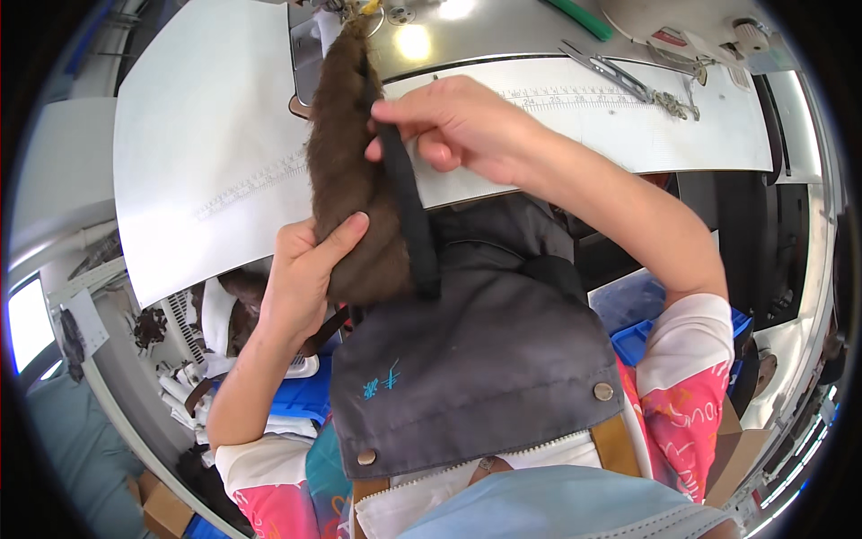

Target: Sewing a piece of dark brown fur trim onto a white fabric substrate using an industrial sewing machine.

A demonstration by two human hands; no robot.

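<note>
A long piece of brown fur [346, 171] hangs over the front edge of the white tabletop, its narrow top end reaching the metal parts of a sewing machine [337, 7]. Along its right edge runs a black fabric strip [410, 211]. My left hand [305, 265] grips the fur low on its left side, thumb on top and the other fingers hidden beneath. Higher up, my right hand [462, 126] pinches the black strip against the fur's edge between thumb and fingers. The strip's lower end dangles loose over my dark apron [476, 350].
A metal tweezer-like tool [620, 79] and a small chain lie on the white worktable [206, 117], which bears ruler markings. A green-handled tool [582, 18] rests behind. Blue trays [633, 341] and fur scraps [242, 292] sit below table height.
</note>
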